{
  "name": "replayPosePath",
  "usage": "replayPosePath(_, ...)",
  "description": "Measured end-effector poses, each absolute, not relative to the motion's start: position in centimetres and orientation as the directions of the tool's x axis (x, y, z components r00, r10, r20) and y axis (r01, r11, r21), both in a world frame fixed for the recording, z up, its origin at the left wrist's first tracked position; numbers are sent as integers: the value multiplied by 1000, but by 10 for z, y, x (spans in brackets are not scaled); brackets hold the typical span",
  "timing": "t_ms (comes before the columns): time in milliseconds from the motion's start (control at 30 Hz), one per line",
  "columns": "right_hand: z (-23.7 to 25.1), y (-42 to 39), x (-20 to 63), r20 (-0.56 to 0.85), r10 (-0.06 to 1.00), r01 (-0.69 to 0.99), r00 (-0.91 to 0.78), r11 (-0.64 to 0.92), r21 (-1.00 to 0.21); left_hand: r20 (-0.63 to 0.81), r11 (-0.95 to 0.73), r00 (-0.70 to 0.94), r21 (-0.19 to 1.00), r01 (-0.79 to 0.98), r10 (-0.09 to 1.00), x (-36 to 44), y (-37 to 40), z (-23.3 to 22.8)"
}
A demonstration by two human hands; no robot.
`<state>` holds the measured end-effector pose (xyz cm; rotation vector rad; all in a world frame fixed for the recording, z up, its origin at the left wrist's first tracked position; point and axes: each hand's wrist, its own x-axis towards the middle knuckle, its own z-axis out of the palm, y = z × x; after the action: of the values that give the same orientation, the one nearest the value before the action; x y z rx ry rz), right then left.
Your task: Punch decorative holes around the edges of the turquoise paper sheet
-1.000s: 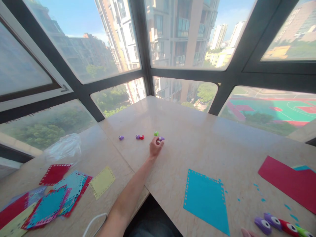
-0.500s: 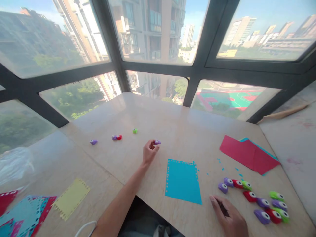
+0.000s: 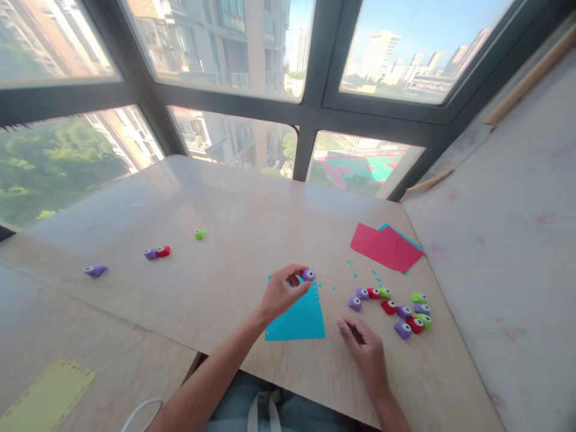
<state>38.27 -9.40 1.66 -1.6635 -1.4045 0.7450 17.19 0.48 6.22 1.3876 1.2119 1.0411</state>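
My left hand (image 3: 287, 288) pinches a small purple craft punch (image 3: 308, 275) with a white, eye-like round on it. It holds the punch above the upper part of a blue sheet (image 3: 297, 318) whose edges have punched holes. My right hand (image 3: 363, 345) rests on the table right of the sheet, its fingers curled loosely with nothing seen in them. Beyond it stand several more punches in purple, red and green, among them a red punch (image 3: 389, 307) and a front purple punch (image 3: 402, 329).
At the left lie a purple punch (image 3: 96, 271), a purple-and-red pair (image 3: 157, 252) and a green punch (image 3: 200, 234). Red sheets (image 3: 382, 246) lie at the back right, near blue paper scraps (image 3: 355, 276). A yellow punched sheet (image 3: 49, 396) lies front left. Windows and a wall border the table.
My left hand has carried the purple punch rightward, from left of the blue sheet to over it. The view has turned right. My right hand stays curled near the sheet.
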Motion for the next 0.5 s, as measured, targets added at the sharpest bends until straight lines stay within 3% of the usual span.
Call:
replayPosePath(67, 18, -92, 378, 58, 979, 406, 197, -28, -914, -3, -32, 186, 982, 184, 983, 179, -2, 64)
replayPosePath(200, 20, -88, 370, 176, 979, 315, 104, 136, -939, 6, -85, 319, 968, 235, 948, 187, -18, 66)
replayPosePath(333, 25, -90, 366, 293, 953, 374, -76, 300, -878, 12, -134, 430, 958, 254, 903, 185, -34, 64)
replayPosePath(500, 29, -96, 368, 419, 891, 441, -172, 450, -776, 38, -228, 501, 918, 324, 865, 180, -52, 58)
